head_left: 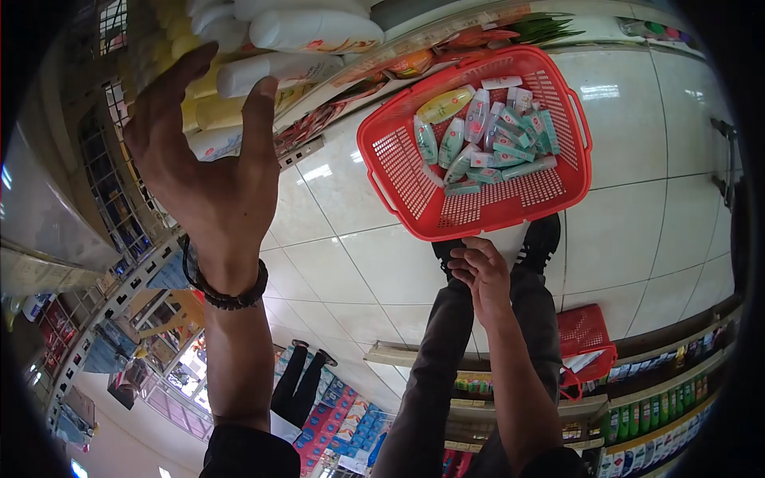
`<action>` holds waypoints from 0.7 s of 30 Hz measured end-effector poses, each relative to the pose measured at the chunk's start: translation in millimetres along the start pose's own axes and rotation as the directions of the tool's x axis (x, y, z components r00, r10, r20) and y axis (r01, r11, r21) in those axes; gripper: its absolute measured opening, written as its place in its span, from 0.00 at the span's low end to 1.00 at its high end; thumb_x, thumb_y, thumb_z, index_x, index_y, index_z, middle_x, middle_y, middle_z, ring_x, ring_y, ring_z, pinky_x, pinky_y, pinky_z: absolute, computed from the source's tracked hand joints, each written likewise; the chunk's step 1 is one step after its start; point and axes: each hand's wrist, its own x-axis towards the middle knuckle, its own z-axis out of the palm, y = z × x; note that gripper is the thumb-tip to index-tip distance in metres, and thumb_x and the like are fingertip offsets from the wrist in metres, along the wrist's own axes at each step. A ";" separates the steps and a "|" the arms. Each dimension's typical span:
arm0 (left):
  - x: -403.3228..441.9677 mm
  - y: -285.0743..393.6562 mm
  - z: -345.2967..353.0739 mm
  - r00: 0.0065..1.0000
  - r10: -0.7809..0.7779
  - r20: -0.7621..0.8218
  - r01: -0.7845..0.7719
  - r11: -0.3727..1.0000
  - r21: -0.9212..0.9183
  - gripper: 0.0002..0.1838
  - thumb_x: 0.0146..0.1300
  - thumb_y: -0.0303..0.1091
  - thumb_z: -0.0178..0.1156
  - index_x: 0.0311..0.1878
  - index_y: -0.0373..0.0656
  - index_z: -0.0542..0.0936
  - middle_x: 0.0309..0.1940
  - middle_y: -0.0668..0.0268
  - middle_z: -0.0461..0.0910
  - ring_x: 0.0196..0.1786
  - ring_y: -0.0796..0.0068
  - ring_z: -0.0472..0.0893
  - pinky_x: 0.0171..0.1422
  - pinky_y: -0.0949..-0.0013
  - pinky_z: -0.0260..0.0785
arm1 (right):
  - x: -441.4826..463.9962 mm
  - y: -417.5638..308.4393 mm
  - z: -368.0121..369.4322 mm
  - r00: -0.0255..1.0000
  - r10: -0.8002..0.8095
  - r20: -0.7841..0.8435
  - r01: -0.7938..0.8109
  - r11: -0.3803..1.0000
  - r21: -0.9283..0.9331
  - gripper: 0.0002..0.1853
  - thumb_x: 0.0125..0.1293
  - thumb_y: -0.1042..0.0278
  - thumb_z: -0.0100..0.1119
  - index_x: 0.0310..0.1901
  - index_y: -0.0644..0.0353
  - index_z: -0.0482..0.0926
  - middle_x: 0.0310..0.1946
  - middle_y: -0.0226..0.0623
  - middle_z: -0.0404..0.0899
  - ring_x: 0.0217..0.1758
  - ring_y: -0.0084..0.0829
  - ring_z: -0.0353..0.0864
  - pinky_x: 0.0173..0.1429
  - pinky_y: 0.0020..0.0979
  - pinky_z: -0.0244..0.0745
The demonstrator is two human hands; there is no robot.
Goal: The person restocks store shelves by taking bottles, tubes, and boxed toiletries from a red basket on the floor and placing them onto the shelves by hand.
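My left hand (211,163) is raised with thumb and fingers spread wide, nothing between them. Behind it, a white bottle (275,73) lies in the shelf view near my thumb, with another white bottle (319,30) above it and yellow bottles (219,113) alongside. My right hand (480,275) hangs low over my shoes, its fingers loosely bent and apart, with nothing visible in it. Just beyond it on the floor is a red plastic basket (566,187). Inside are a yellow bottle (445,105), several small green-and-white bottles (452,139) and several pale green boxes (514,147).
A second red basket (582,331) stands behind my legs by shelves of green bottles (657,410). White floor tiles (621,135) surround the first basket. Another person's legs (303,382) show at lower left. Packets (335,107) line the shelf edge.
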 end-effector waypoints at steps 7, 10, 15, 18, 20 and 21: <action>24.8 4.6 4.4 0.993 0.059 0.098 -0.058 0.998 -0.014 0.19 0.59 0.40 0.78 0.53 0.47 0.88 0.50 0.66 0.88 0.55 0.65 0.83 0.63 0.59 0.73 | 0.4 -4.5 -0.4 1.000 -0.010 0.002 0.010 1.000 0.004 0.15 0.72 0.70 0.58 0.59 0.59 0.77 0.46 0.38 0.87 0.45 0.28 0.87 0.52 0.31 0.78; 23.4 8.5 2.3 0.994 0.005 0.112 -0.002 1.000 -0.032 0.18 0.60 0.40 0.78 0.52 0.46 0.88 0.49 0.67 0.89 0.52 0.66 0.84 0.62 0.60 0.73 | 0.4 -6.0 0.3 1.000 -0.006 0.007 0.006 1.000 0.019 0.15 0.72 0.70 0.58 0.59 0.59 0.77 0.47 0.38 0.87 0.45 0.28 0.87 0.52 0.31 0.79; 18.2 -2.8 -8.3 0.996 0.019 0.084 -0.013 0.997 -0.074 0.18 0.57 0.36 0.78 0.50 0.44 0.87 0.48 0.64 0.88 0.51 0.62 0.84 0.61 0.59 0.73 | 3.8 -4.1 -4.0 1.000 -0.003 0.025 0.002 1.000 0.004 0.14 0.74 0.66 0.59 0.59 0.55 0.79 0.47 0.37 0.87 0.48 0.30 0.87 0.57 0.33 0.79; 4.3 -22.0 -25.5 0.991 -0.051 0.125 0.050 0.999 0.012 0.19 0.54 0.32 0.79 0.49 0.43 0.86 0.49 0.61 0.87 0.49 0.60 0.85 0.60 0.58 0.74 | 4.2 -4.7 -3.3 1.000 -0.011 0.029 0.011 1.000 0.002 0.14 0.74 0.66 0.59 0.59 0.56 0.78 0.47 0.37 0.87 0.48 0.30 0.87 0.56 0.33 0.79; -5.7 -29.4 -31.3 0.972 -0.131 0.196 0.108 0.986 0.124 0.19 0.54 0.31 0.80 0.50 0.43 0.87 0.49 0.63 0.88 0.52 0.62 0.84 0.60 0.59 0.75 | 4.4 -6.0 -2.8 1.000 -0.008 0.028 0.008 1.000 -0.002 0.15 0.74 0.66 0.59 0.59 0.56 0.78 0.47 0.37 0.87 0.48 0.30 0.87 0.56 0.33 0.79; -9.9 -32.2 -31.0 0.971 -0.134 0.200 0.110 0.986 0.126 0.19 0.54 0.31 0.80 0.50 0.43 0.87 0.49 0.63 0.88 0.52 0.62 0.84 0.60 0.59 0.75 | 4.4 -6.5 -1.6 1.000 -0.007 0.027 0.007 1.000 -0.005 0.15 0.74 0.66 0.58 0.59 0.56 0.78 0.47 0.37 0.86 0.48 0.30 0.87 0.56 0.33 0.79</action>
